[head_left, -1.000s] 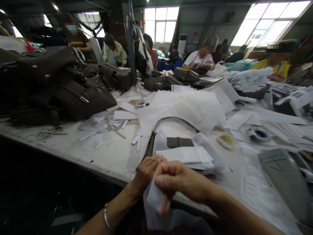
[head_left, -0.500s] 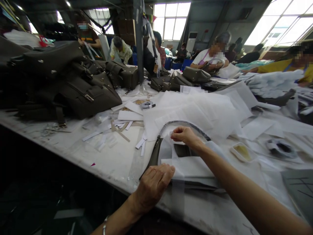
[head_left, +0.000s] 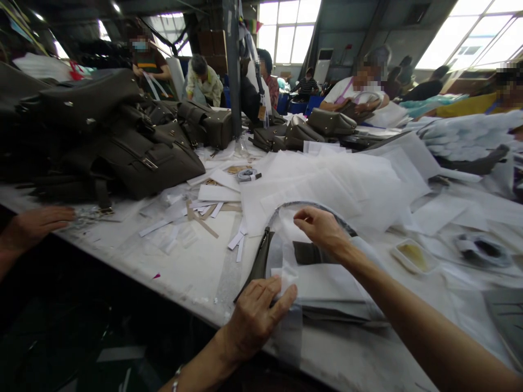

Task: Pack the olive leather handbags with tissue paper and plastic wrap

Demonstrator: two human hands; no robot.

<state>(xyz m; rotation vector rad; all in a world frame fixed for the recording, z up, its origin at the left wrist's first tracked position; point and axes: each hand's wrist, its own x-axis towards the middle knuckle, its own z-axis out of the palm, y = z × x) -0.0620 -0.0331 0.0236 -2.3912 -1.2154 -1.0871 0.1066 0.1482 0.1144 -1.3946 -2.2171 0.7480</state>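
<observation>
A dark olive bag (head_left: pixel 258 258) with a wrapped curved handle (head_left: pixel 300 204) lies in front of me at the table's edge. White sheets (head_left: pixel 327 280) cover part of it. A translucent plastic strip (head_left: pixel 289 261) runs over the bag and down past the table edge. My right hand (head_left: pixel 321 226) is above the bag, inside the handle's arc, its thumb and fingers pinched at the strip's upper part. My left hand (head_left: pixel 259 307) rests at the bag's near edge, thumb apart from the fingers, touching the strip. Its fingertips are partly hidden.
Dark bags (head_left: pixel 134 152) are piled at the left. A co-worker's hand (head_left: pixel 41 223) reaches in beside small metal parts (head_left: pixel 85 213). Translucent sheets (head_left: pixel 310 179), paper strips (head_left: pixel 237 239) and a small dish (head_left: pixel 414 256) lie on the table (head_left: pixel 192 267). Several people work behind.
My left thumb and fingers have parted around the strip, and my right hand has shifted slightly right. A co-worker's hand has come in at the left. The view has moved slightly.
</observation>
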